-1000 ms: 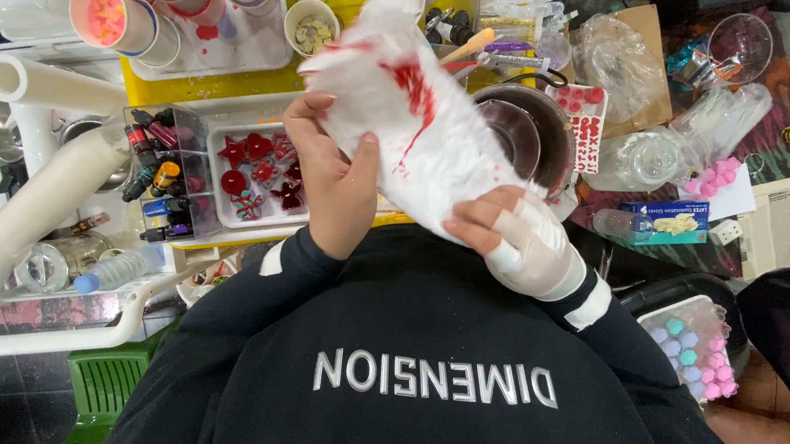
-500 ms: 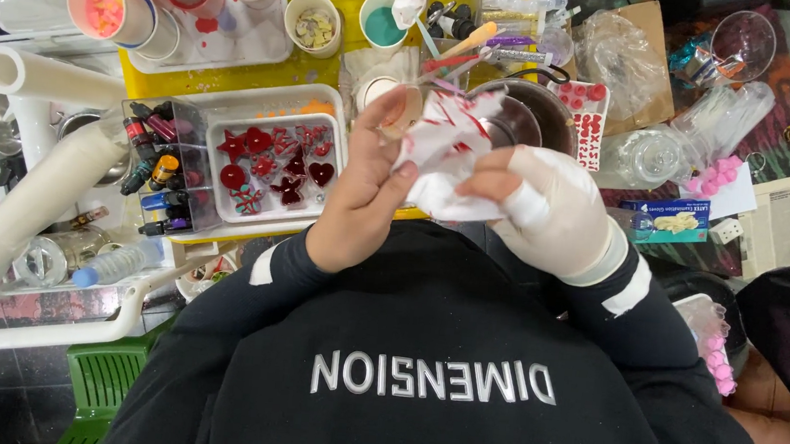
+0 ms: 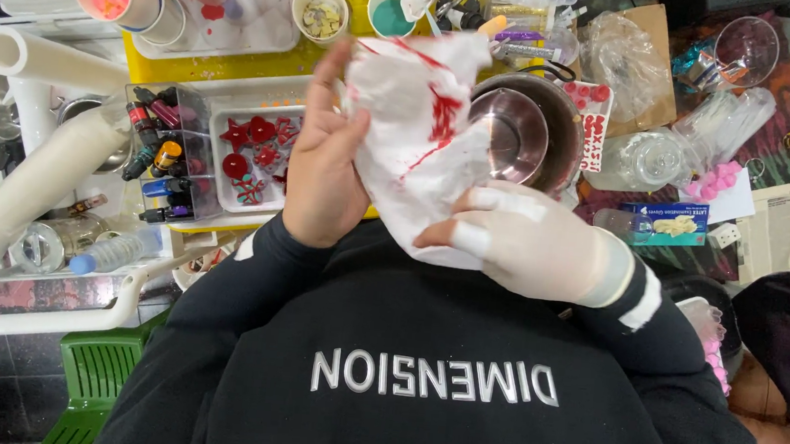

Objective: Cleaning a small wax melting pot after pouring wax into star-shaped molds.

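You've got a crumpled white paper towel w/ red smears and streaks (image 3: 417, 138) held up between both hands, above the table, in front of the round metal bowl (image 3: 517, 133). Your bare left hand (image 3: 324, 163) presses its palm against the towel's left side, fingers straight and close together, pointing up. Your right hand (image 3: 526, 243), in a white latex glove, cups the towel's lower edge, fingers slightly spread on the paper; a white tray of red moulded shapes (image 3: 253, 157) sits just left.
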